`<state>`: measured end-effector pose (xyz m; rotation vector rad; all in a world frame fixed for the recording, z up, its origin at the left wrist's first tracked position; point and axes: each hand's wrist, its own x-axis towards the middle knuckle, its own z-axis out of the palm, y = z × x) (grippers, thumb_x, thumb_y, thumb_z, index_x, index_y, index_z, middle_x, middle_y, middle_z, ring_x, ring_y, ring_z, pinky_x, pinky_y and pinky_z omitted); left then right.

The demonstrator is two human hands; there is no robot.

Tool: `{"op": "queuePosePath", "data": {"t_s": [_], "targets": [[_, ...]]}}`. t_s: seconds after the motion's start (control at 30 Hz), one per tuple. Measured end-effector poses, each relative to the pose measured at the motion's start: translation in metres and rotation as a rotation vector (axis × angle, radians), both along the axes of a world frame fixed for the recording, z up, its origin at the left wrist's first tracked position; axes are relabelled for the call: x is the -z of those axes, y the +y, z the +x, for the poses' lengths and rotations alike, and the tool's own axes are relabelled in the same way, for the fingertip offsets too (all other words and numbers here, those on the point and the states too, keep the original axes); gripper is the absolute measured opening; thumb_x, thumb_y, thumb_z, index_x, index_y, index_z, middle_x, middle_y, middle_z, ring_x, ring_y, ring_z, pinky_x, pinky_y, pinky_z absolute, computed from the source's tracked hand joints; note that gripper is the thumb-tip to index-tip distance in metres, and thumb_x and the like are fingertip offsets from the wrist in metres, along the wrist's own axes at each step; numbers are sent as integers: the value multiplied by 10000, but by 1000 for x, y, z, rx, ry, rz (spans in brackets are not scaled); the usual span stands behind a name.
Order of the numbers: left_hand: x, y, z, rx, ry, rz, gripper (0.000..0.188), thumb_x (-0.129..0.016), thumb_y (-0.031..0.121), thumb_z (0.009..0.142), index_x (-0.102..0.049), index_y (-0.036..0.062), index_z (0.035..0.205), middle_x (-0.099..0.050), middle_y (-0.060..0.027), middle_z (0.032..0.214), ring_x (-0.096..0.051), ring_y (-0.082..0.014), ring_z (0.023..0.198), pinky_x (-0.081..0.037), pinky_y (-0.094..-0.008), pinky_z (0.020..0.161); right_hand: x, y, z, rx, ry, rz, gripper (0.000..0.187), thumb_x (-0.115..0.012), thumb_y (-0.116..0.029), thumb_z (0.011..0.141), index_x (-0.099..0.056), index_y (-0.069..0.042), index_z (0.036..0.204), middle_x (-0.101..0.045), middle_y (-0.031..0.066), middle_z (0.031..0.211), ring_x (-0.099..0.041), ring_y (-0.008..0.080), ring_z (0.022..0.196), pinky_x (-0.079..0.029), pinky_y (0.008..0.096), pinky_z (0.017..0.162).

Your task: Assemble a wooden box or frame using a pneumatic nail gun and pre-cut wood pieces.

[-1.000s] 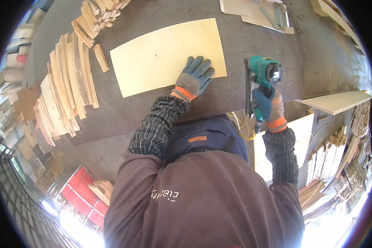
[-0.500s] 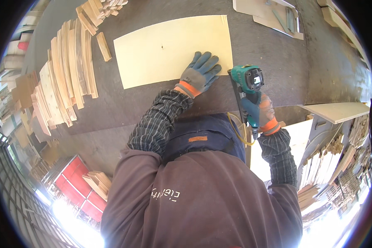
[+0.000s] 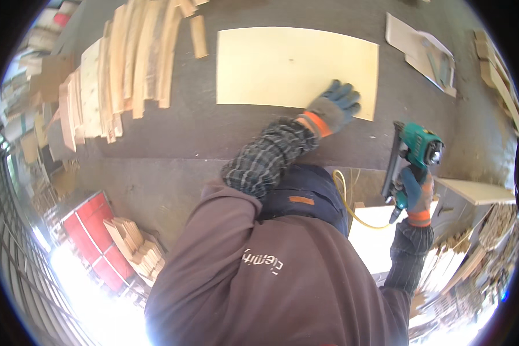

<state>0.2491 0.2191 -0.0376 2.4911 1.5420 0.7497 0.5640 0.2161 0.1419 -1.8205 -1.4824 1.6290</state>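
A pale yellow rectangular board [image 3: 282, 66] lies flat on the dark worktable [image 3: 202, 132]. My left hand [image 3: 333, 108], in a grey-blue work glove with an orange cuff, rests on the board's near edge toward its right end, fingers stretched out. Gripped in my gloved right hand [image 3: 419, 190] is a teal and black pneumatic nail gun [image 3: 420, 144], held to the right of the board and apart from it. A yellow air hose [image 3: 357, 218] curves from the gun's lower end toward my waist.
Several wooden strips [image 3: 138, 57] lie in rows at the left, with a short wood block [image 3: 198, 36] beside them. At the far right sits a pale tray-like panel [image 3: 418, 52]. Stacked wood [image 3: 135, 245] and a red panel [image 3: 98, 239] stand lower left.
The view has swung, so the board and strips sit differently in the picture. My right hand has moved the nail gun farther from the board. My left hand stays on the board.
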Motion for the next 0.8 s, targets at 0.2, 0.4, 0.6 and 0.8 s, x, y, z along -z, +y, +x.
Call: {"op": "queuePosePath", "data": {"t_s": [0.2, 0.4, 0.6, 0.8], "targets": [[-36, -12, -27, 24, -218, -228, 468, -748, 469, 885, -749, 130, 1208, -543, -138, 1508, -421, -375, 1467, -286, -561, 1245, -15, -18, -52, 104, 148, -137, 267, -644, -79, 938, -656, -25, 1199, -595, 19, 740, -593, 123, 612, -489, 275, 546], [-70, -99, -170, -353, -162, -246, 427, -793, 311, 881, -734, 129, 1262, -613, -151, 1429, -612, -365, 1276, -521, -478, 1062, -7, -30, -76, 36, 124, -105, 167, -676, -61, 926, -642, -49, 1089, -602, 16, 748, -592, 117, 603, -491, 277, 538], [-43, -162, -299, -529, -408, -491, 444, -834, 129, 839, -715, 109, 1266, -659, -158, 1343, -701, -352, 1115, -597, -407, 941, -4, -34, -155, -228, 130, -78, 118, -712, -89, 910, -660, -51, 1009, -641, 11, 764, -616, 104, 629, -515, 289, 550], [-14, -163, -308, -505, -582, -512, 372, -835, 101, 832, -745, 94, 1193, -711, -139, 1238, -718, -300, 1042, -604, -363, 890, -20, -33, -238, -389, 25, -160, 131, -705, -110, 883, -675, -38, 987, -644, 17, 731, -606, 110, 613, -487, 289, 552]]}}
